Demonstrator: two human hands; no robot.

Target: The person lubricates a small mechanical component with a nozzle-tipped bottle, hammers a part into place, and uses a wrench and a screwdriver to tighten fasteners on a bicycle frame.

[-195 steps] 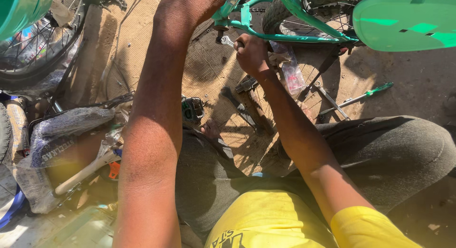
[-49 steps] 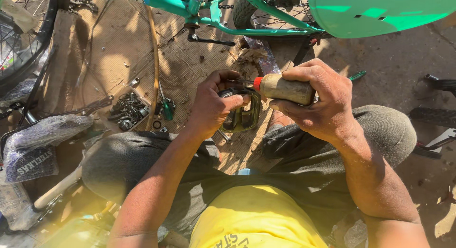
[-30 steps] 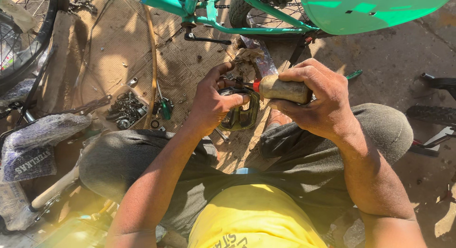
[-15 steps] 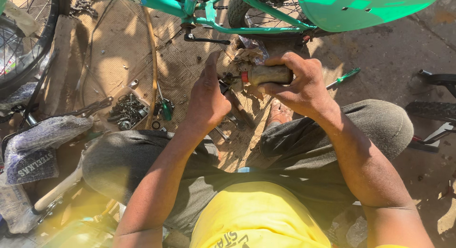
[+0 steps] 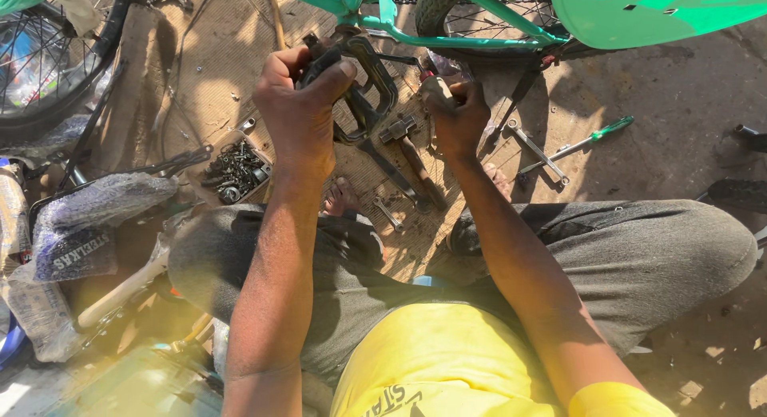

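— What sits at the far left?

— A spoked bicycle wheel (image 5: 48, 57), and nearer, a plastic-wrapped bundle (image 5: 96, 217) on the ground. Just right of that lies a small tray of nuts and bolts (image 5: 236, 171) on the woven mat (image 5: 216, 57).

— And the left hand?

— The left hand (image 5: 300, 113) is raised over the mat, its grip pressed around a black bicycle pedal (image 5: 359, 85); the thumb lies across the pedal's frame and the fingers wrap the far side. The pedal is held in the air, just near the teal bicycle frame (image 5: 415, 29).

— What is under it?

— A hammer (image 5: 407, 149) lying on the mat, between the two hands, with a small wrench (image 5: 387, 213) nearer the knees.

— The right hand?

— The right hand (image 5: 457, 117) is just right of the pedal, fingers curled shut around something small; what it pinches I cannot tell, as the fingers hide it.

— Further right?

— A spanner (image 5: 537, 152) and a green-handled screwdriver (image 5: 591, 139) lie on the bare ground, close together, and a teal panel (image 5: 663, 13) fills the far right corner.
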